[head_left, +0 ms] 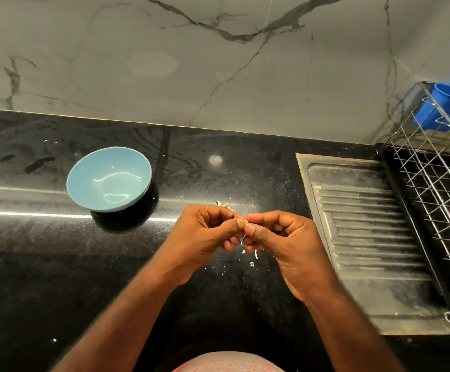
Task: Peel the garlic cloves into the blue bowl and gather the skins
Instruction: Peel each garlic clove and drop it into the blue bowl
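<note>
A light blue bowl (109, 179) stands on the black counter at the left, and I see nothing inside it. Both hands meet above the counter right of the bowl. My left hand (205, 237) and my right hand (280, 237) pinch one small garlic clove (245, 222) between thumbs and fingertips; the clove is mostly hidden by the fingers. Pale garlic skins (225, 204) lie on the counter just beyond the hands, and more skin bits (253, 257) lie below them.
The black stone counter (44, 264) runs along a grey marble wall. A steel sink drainboard (366, 232) lies to the right, with a wire dish rack (438, 189) beyond it holding a blue plastic container (446, 108).
</note>
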